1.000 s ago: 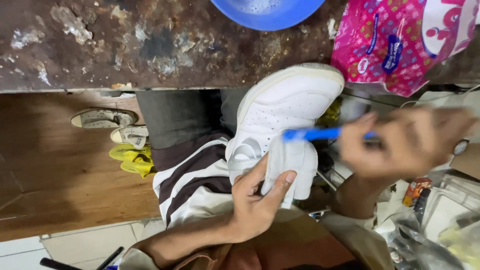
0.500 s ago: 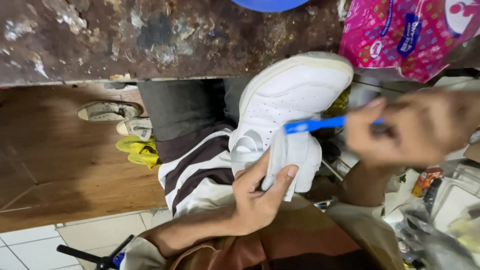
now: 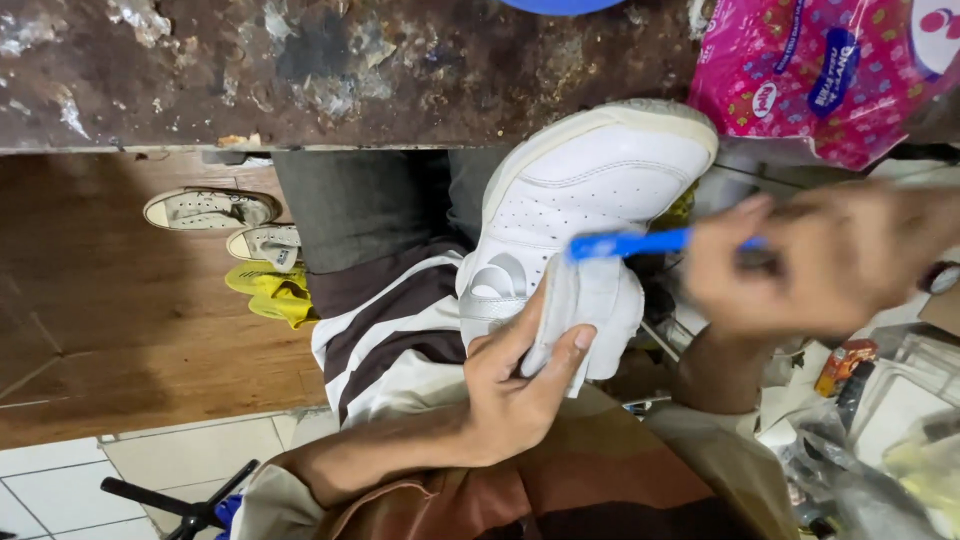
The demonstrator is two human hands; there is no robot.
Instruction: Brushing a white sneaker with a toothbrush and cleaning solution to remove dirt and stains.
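Observation:
A white sneaker [image 3: 590,190] lies across my lap, toe pointing toward the dark worn tabletop [image 3: 300,70]. My left hand [image 3: 515,385] grips its heel end, thumb and fingers wrapped around the tongue and collar. My right hand [image 3: 820,255], blurred by motion, holds a blue toothbrush [image 3: 640,243] whose head rests against the shoe's side near the lacing area.
A pink printed plastic package [image 3: 830,70] sits at the upper right beside a blue bowl edge [image 3: 560,5]. Canvas shoes [image 3: 210,208] and yellow footwear [image 3: 270,290] lie on the wooden floor at left. Clear bags and small clutter [image 3: 870,420] fill the lower right.
The view has drifted so the shoe sits slightly higher and more to the right. My right hand with the brush has shifted back and forth along the shoe's side; my left grip is unchanged.

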